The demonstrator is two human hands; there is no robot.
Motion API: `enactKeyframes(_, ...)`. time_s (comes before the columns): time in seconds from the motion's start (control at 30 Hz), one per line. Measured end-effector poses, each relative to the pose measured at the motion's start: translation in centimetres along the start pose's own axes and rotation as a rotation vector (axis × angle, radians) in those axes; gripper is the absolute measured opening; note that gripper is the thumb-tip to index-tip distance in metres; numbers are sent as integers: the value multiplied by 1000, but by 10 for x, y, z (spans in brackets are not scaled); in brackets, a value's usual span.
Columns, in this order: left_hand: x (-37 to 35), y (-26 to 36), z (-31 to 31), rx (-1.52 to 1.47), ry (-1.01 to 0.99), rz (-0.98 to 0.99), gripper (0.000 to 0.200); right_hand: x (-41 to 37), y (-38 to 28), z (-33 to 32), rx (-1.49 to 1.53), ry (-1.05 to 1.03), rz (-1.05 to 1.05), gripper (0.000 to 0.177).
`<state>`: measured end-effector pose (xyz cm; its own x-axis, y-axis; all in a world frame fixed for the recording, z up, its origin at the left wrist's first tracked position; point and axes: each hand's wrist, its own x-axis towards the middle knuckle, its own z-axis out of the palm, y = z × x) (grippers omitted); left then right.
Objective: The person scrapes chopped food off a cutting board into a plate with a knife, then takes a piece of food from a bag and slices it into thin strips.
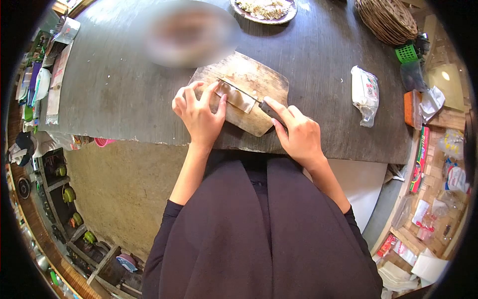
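Note:
A worn wooden cutting board (271, 82) lies at an angle near the table's front edge. On it rests a pale, flat block (238, 99), with a knife (239, 89) along its far side. My right hand (298, 130) is closed round the knife's dark handle, index finger stretched along it. My left hand (203, 110) is at the block's left end, fingers apart, with thumb and index fingertips touching the block. The blade's tip points to the far left, close to my left fingertips.
A plate of pale shreds (269, 9) stands at the back of the dark table (318, 65). A blurred round shape (193, 32) is beyond the board. To the right are a white plastic packet (365, 94), stacked wicker baskets (387, 20) and an orange item (413, 108).

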<state>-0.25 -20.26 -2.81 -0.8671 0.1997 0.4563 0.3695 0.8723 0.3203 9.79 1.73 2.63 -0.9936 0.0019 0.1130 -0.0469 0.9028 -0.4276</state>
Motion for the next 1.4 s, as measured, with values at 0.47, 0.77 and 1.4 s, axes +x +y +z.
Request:
enactKeyframes(0.47, -14, 16, 14, -284, -46, 71, 37, -3, 9, 14, -2, -18, -41, 54)
enactKeyframes(0.77, -15, 18, 16, -250, -28, 80, 37, -4, 18, 16, 9, -20, -65, 51)
enactKeyframes(1.4, -12, 21, 14, -270, -36, 99, 34, -54, 43, -17, 47, -78, 7, 56)
